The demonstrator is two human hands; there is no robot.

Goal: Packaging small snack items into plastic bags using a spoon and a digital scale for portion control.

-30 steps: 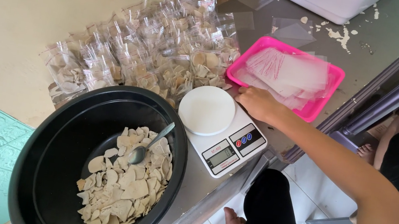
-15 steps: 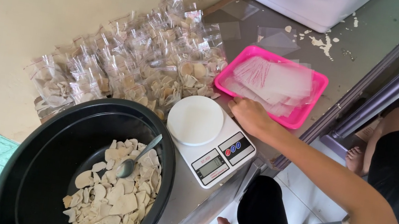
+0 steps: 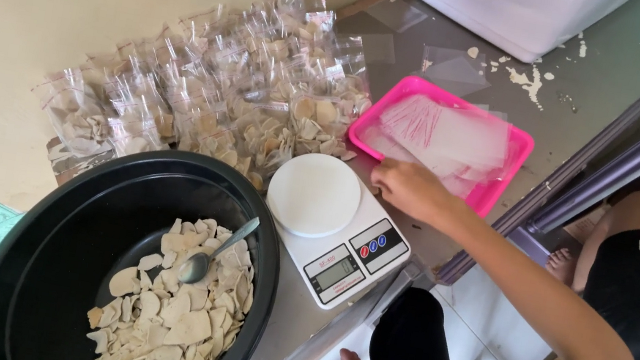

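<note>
Empty clear bags (image 3: 451,137) lie stacked in the pink tray (image 3: 519,143), w/ the right hand (image 3: 412,190) at the tray's near edge, fingertips just touching or about to touch the lowest bag; can't tell if anything's pinched yet, fingers look loosely curled, nothing lifted. Left hand not in view.

Doing it well, imo: pinch just one bag by its near corner, peel it off the stack so the others don't drag along, keep the wrist low over the rim so the tray doesn't slide.

Just to the hand's left sits the white scale (image 3: 338,230), round pan bare. Beyond the hand, a heap of filled bags (image 3: 212,103) against the wall. Further left of the scale, the black tub (image 3: 60,250) holds pale chips (image 3: 171,311) w/ a metal spoon (image 3: 216,251) resting in them. White container (image 3: 510,5) at the far side past the tray.

Vs half a sec ago: hand has moved off the scale's corner up to the tray edge; scale, tub, spoon unchanged
</note>
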